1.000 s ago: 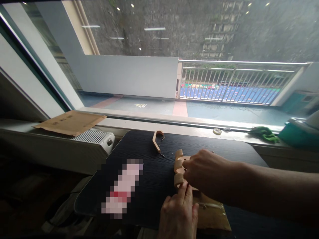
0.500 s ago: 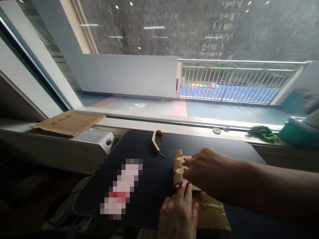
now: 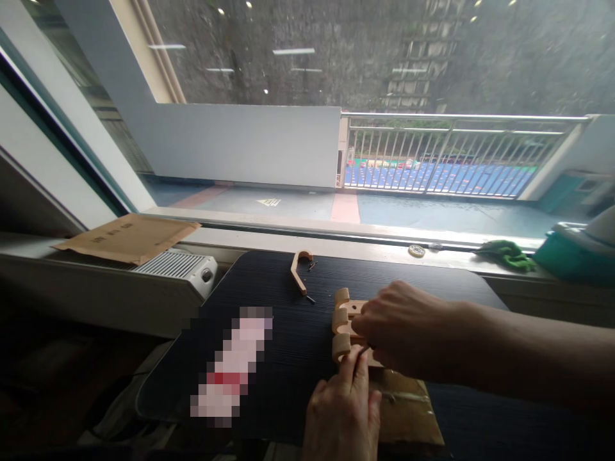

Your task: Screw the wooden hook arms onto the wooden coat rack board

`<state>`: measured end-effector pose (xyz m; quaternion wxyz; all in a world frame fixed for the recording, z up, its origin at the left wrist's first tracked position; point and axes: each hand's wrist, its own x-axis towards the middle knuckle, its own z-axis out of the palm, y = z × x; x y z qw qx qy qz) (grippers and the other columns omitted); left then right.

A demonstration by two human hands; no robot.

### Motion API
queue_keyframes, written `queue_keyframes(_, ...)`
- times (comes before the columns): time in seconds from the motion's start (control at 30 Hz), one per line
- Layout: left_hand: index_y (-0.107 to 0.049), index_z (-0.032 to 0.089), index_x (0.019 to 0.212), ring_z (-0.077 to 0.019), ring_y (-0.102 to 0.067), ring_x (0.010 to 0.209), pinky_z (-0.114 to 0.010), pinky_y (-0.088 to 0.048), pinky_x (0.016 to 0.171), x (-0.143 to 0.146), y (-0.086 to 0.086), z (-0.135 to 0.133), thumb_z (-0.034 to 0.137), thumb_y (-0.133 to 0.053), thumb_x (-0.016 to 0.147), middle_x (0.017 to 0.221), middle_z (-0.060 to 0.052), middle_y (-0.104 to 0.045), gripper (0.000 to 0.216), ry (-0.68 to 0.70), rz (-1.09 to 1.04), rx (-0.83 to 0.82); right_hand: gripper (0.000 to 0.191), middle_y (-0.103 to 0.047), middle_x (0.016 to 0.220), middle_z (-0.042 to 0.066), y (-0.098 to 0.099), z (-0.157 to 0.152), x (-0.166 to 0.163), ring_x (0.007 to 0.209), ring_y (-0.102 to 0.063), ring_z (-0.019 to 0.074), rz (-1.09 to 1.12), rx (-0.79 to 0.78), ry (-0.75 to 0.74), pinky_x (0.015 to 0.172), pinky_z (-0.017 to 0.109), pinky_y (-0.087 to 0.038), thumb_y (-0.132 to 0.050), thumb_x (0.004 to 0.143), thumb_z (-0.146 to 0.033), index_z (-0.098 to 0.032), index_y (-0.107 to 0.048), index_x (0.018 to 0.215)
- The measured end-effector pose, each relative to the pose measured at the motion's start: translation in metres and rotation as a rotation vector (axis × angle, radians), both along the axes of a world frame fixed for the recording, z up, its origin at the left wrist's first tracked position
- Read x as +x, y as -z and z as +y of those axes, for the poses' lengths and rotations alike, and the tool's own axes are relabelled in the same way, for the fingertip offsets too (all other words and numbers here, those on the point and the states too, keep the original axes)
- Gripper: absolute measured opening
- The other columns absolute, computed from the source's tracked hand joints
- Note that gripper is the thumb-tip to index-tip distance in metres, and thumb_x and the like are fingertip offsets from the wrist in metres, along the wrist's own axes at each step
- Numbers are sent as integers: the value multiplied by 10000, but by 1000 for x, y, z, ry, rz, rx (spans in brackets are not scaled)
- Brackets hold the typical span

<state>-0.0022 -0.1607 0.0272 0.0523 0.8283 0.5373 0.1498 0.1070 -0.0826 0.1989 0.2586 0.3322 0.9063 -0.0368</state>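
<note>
1. The right hand (image 3: 401,330), reaching in from the right of the frame, is curled over the wooden piece (image 3: 343,320) at lower centre; its grip underneath is hidden, so how tightly it closes cannot be told.
2. The left hand (image 3: 343,413), at the bottom edge, points its fingers up to touch the piece's near end, loosely closed and holding nothing clearly.
3. The piece's long axis runs from near to far; both hands meet at it, the right lying over more of it.
4. It sits on a brown board (image 3: 408,410) on the dark table (image 3: 288,346).
5. A curved wooden hook (image 3: 298,270) lies farther back, towards the window.
</note>
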Motion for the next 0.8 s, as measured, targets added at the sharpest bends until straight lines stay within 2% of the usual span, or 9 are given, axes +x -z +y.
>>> queue_keyframes(0.13,-593,160,1135,-220,-651,957,-348,-539,804,1,-1,0,203,-408,887,1199,-131,-604,313,-16,4,-2,111,-665,871,80,2,0,1,754,-620,166,43,52,-118,498,239,-298,-566,793,-98,-154,-657,825)
queue_keyframes(0.27,-562,128,1193,-234,-641,986,-339,-546,784,1,1,0,206,-432,880,1216,-147,-592,348,-1,21,19,94,-660,784,59,8,7,4,674,-611,161,26,30,-179,468,247,-279,-578,778,-101,-149,-657,792)
queue_keyframes(0.37,-532,110,1232,-245,-630,1014,-348,-550,775,1,2,0,200,-435,877,1273,-161,-551,379,24,26,33,101,-657,743,48,7,9,3,586,-589,148,-25,21,-133,457,245,-289,-565,794,-114,-145,-661,802)
queue_keyframes(0.5,-542,126,1216,-243,-630,1015,-353,-547,782,1,1,-1,188,-426,877,1260,-148,-561,363,1,18,15,114,-662,749,63,1,5,0,603,-603,159,-39,13,-55,474,254,-321,-560,800,-126,-140,-670,826)
queue_keyframes(0.67,-617,179,1069,-210,-663,863,-357,-545,769,2,-4,-2,190,-430,873,1083,-86,-636,271,-31,-19,-61,141,-671,850,56,6,-2,-2,726,-627,181,25,72,-163,459,256,-293,-571,777,-83,-178,-667,816)
queue_keyframes(0.8,-640,195,953,-200,-662,836,-351,-543,768,2,-5,-1,184,-441,866,1032,-67,-643,217,-50,-19,-82,122,-665,763,37,9,0,-2,673,-617,159,1,31,-198,433,240,-267,-584,768,-83,-171,-653,718)
